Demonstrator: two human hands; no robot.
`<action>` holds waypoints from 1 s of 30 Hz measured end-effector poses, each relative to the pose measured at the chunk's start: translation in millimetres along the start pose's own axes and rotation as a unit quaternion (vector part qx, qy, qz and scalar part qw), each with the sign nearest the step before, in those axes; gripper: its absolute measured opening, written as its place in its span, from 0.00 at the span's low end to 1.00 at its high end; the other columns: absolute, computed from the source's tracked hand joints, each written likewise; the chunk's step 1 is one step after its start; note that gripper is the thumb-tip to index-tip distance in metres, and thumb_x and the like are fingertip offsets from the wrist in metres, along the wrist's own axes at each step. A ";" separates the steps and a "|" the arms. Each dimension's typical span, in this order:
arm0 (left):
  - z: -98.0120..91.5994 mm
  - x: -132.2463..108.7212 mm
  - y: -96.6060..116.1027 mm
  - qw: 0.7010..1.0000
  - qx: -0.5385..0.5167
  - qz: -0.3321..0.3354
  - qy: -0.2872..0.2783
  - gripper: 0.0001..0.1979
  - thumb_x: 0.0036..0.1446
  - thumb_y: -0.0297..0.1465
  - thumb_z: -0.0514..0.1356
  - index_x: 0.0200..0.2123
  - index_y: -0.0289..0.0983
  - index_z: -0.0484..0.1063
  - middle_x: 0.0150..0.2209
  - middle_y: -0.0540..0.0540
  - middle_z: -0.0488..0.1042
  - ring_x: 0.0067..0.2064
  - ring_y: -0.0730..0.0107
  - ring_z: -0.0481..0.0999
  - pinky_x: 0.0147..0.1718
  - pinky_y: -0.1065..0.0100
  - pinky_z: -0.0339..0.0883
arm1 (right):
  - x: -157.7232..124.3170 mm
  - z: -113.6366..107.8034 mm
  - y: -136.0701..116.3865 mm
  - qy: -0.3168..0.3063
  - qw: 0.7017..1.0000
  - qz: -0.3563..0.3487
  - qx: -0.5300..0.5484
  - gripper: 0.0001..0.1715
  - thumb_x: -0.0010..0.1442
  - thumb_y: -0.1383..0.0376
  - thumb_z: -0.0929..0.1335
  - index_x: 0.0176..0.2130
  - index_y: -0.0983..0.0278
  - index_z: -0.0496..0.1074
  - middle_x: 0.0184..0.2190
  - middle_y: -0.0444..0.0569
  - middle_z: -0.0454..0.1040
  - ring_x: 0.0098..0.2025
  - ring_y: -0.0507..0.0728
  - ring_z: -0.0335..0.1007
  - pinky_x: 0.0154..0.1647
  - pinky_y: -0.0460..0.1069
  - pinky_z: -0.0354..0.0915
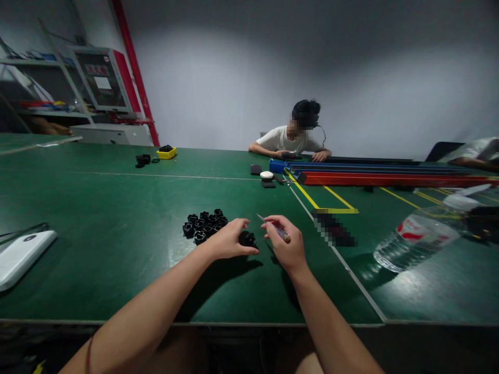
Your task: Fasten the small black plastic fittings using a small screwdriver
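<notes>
My left hand is curved around a small black plastic part, its thumb below and fingers above. How firmly it grips is hard to see. In my right hand is a thin pointed tool with a see-through handle, perhaps a small screwdriver. Its slender tip points up and left, just apart from the part. Behind my left hand, a cluster of similar black ring-like parts lies on the green table.
A water bottle stands at right, a white power bank lies at left. Farther back are a yellow bin, a white round object, a blue box and long red rails. A person sits opposite.
</notes>
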State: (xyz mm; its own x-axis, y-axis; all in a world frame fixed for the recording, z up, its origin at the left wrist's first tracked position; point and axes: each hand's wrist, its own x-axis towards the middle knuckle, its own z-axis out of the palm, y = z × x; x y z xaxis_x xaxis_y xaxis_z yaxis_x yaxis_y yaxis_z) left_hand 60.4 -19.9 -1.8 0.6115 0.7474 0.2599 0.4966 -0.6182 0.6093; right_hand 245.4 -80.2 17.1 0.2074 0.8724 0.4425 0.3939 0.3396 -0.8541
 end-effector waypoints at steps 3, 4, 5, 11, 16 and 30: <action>-1.5 -0.4 -1.3 0.998 0.039 0.026 -0.045 0.27 0.48 0.42 0.71 0.50 0.36 0.75 0.48 0.40 0.72 0.49 0.57 0.74 0.52 0.59 0.68 | -0.6 -0.2 1.5 0.000 1.000 0.000 -0.008 0.12 0.60 0.58 0.67 0.38 0.63 0.75 0.32 0.50 0.78 0.32 0.57 0.74 0.32 0.49 0.71; -1.6 0.2 -1.2 0.997 0.048 0.039 -0.056 0.22 0.51 0.40 0.69 0.47 0.36 0.76 0.46 0.41 0.72 0.47 0.59 0.74 0.51 0.60 0.68 | -1.1 -0.2 1.9 -0.001 1.000 0.000 -0.009 0.12 0.60 0.58 0.66 0.38 0.63 0.75 0.32 0.50 0.78 0.32 0.57 0.74 0.32 0.49 0.70; -1.5 0.9 -0.8 0.995 0.053 0.051 -0.061 0.19 0.53 0.38 0.68 0.46 0.36 0.77 0.45 0.41 0.73 0.46 0.60 0.75 0.51 0.61 0.69 | -1.6 -0.3 2.3 -0.002 1.000 0.000 -0.008 0.12 0.60 0.58 0.66 0.38 0.63 0.75 0.31 0.50 0.78 0.32 0.57 0.74 0.32 0.49 0.70; 5.1 4.2 5.1 0.999 0.041 0.028 -0.002 0.16 0.56 0.31 0.65 0.48 0.35 0.75 0.42 0.42 0.75 0.42 0.62 0.75 0.45 0.64 0.69 | -5.1 -1.1 2.5 -0.006 1.000 -0.004 -0.003 0.10 0.60 0.59 0.66 0.37 0.63 0.74 0.30 0.48 0.76 0.31 0.56 0.73 0.33 0.49 0.68; 13.9 6.5 3.9 0.998 -0.022 -0.023 0.048 0.22 0.55 0.27 0.64 0.54 0.37 0.73 0.41 0.44 0.76 0.35 0.68 0.73 0.39 0.67 0.67 | -8.5 -1.3 -2.4 -0.023 1.000 -0.014 -0.008 0.08 0.60 0.61 0.66 0.36 0.63 0.72 0.28 0.46 0.75 0.30 0.55 0.72 0.32 0.48 0.66; 15.8 8.2 3.9 0.975 -0.162 -0.144 0.057 0.22 0.52 0.27 0.64 0.52 0.38 0.77 0.24 0.51 0.74 0.23 0.75 0.69 0.25 0.73 0.62 | -15.0 -5.0 -12.5 -0.049 0.997 -0.046 -0.042 0.06 0.58 0.64 0.64 0.31 0.62 0.70 0.23 0.42 0.67 0.24 0.52 0.63 0.26 0.46 0.58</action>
State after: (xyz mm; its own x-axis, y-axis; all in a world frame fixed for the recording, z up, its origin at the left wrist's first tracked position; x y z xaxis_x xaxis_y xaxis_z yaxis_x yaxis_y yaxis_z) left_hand 77.1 -20.0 -9.1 0.3941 0.9121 0.1132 0.4054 -0.2830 0.8692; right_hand 241.8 -99.4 22.5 0.0791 0.8705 0.4857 0.4818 0.3932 -0.7831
